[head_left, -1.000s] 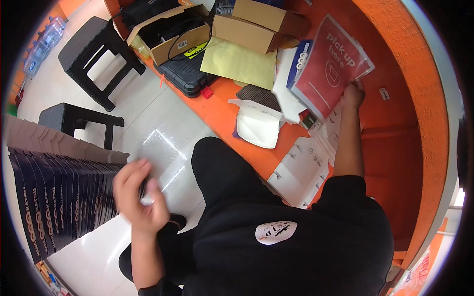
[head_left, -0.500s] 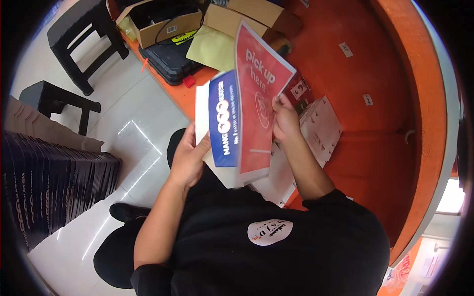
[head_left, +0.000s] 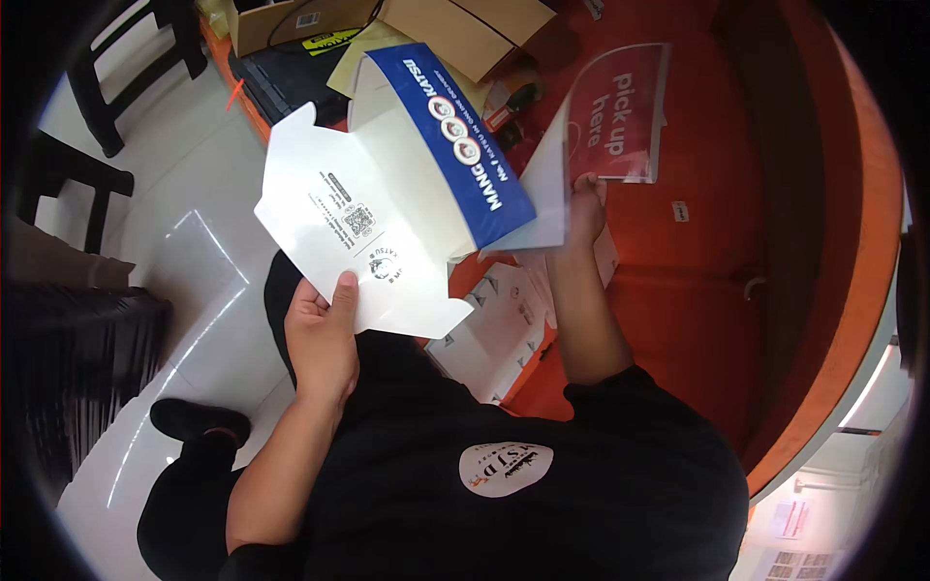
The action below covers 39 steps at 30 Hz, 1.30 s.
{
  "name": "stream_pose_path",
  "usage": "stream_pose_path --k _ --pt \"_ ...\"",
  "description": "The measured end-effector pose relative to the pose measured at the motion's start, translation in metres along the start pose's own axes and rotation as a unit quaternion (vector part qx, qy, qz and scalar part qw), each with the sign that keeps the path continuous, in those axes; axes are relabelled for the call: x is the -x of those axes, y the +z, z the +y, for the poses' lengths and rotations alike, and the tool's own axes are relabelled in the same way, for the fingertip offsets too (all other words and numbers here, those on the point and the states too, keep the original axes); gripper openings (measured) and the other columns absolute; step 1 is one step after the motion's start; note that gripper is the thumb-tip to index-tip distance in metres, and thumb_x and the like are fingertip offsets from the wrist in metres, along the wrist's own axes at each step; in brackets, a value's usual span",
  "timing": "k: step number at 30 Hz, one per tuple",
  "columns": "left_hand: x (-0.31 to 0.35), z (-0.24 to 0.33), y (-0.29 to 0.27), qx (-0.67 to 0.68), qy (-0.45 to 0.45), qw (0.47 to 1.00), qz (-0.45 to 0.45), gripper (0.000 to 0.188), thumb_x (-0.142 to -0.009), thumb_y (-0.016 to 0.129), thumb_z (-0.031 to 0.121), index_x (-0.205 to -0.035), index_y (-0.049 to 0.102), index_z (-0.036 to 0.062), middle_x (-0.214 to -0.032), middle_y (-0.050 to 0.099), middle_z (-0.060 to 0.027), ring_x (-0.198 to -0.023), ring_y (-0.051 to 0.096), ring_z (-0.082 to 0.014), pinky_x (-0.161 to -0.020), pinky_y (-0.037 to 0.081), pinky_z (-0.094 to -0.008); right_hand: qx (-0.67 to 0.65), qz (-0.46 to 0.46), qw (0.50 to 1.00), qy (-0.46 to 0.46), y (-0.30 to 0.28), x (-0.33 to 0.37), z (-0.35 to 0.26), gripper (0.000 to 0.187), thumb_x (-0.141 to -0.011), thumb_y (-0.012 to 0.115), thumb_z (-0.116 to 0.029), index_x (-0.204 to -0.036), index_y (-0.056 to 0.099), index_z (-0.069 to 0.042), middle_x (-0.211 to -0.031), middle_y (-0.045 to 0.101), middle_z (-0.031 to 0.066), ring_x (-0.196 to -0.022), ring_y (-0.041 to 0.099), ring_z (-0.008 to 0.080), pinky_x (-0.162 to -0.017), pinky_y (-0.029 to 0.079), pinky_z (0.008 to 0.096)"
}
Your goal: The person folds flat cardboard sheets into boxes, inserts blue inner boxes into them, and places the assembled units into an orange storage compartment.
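My left hand [head_left: 325, 344] pinches the lower edge of a partly unfolded food box [head_left: 329, 169], thumb on top and fingers beneath. Its near side is a white flap with a small printed code, and a dark blue printed panel runs along the far side. To the right, my right hand [head_left: 585, 208] grips the lower part of a red sign sheet [head_left: 620, 116] with white lettering and a clear, glossy border. The sheet is bent over, so its pale back shows beside the blue panel. Some of my right fingers are hidden.
White printed cartons [head_left: 494, 334] lie on the orange-red surface [head_left: 678, 329] under my right arm. Beyond are an open cardboard box [head_left: 480, 34] and a black case [head_left: 281, 87]. Dark stools [head_left: 92, 87] and a stack of dark folded boxes [head_left: 82, 349] stand on the left.
The food box has opened out, showing its white inner flap, and my left hand has shifted left. My right hand has swung the red sign away to the right, apart from the blue panel.
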<state>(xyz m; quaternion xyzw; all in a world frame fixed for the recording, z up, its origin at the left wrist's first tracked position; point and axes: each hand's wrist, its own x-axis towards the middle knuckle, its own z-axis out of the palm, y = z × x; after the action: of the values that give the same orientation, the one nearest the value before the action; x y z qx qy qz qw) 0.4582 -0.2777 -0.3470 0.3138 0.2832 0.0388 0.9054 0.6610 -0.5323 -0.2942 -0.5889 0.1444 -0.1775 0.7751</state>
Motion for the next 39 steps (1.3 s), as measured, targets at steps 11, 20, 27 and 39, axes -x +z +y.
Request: stream_pose_path --k 11,20,27,39 --pt "-0.004 0.007 0.020 0.034 -0.024 0.998 0.039 0.026 -0.102 0.058 0.009 -0.122 0.056 -0.0086 -0.116 0.068 -0.0176 -0.100 0.067 -0.0149 -0.090 0.052 -0.0266 -0.025 0.048 0.998 0.014 0.013 -0.039 0.008 0.015 -0.097 0.050 0.000 -0.096 0.055 -0.014 -0.090 0.050 -0.0072 -0.078 0.044 0.0049 -0.073 0.040 0.0228" --pt "-0.003 0.026 0.006 -0.290 0.270 0.915 0.076 0.046 -0.104 0.055 0.028 -0.136 0.049 -0.0055 -0.138 0.052 -0.0171 -0.132 0.047 -0.0248 -0.112 0.034 -0.0361 -0.086 -0.003 0.996 0.015 0.037 0.020 0.018 0.020 -0.096 0.049 0.005 -0.105 0.055 -0.012 -0.096 0.053 -0.0035 -0.088 0.052 0.0088 -0.087 0.047 0.0274" --pt "0.006 0.062 0.019 -0.306 0.312 0.899 -0.037 0.052 -0.104 0.053 0.036 -0.138 0.050 -0.0035 -0.130 0.057 -0.0118 -0.122 0.051 -0.0172 -0.106 0.037 -0.0311 -0.328 -0.327 0.882 0.081 0.032 0.031 0.054 0.020 -0.098 0.050 -0.003 -0.116 0.053 -0.012 -0.099 0.059 0.0045 -0.084 0.061 0.0171 -0.070 0.049 0.0256" --pt "0.050 0.071 0.028 -0.344 0.306 0.860 -0.220 0.021 -0.092 0.075 0.020 -0.094 0.069 0.0007 -0.075 0.069 -0.0042 -0.064 0.062 -0.0114 -0.063 0.050 -0.0243 -0.545 -0.480 0.684 0.075 0.079 0.028 0.092 0.044 -0.104 0.041 -0.036 -0.130 0.052 -0.002 -0.114 0.058 0.0159 -0.091 0.056 0.0255 -0.080 0.040 0.0350"
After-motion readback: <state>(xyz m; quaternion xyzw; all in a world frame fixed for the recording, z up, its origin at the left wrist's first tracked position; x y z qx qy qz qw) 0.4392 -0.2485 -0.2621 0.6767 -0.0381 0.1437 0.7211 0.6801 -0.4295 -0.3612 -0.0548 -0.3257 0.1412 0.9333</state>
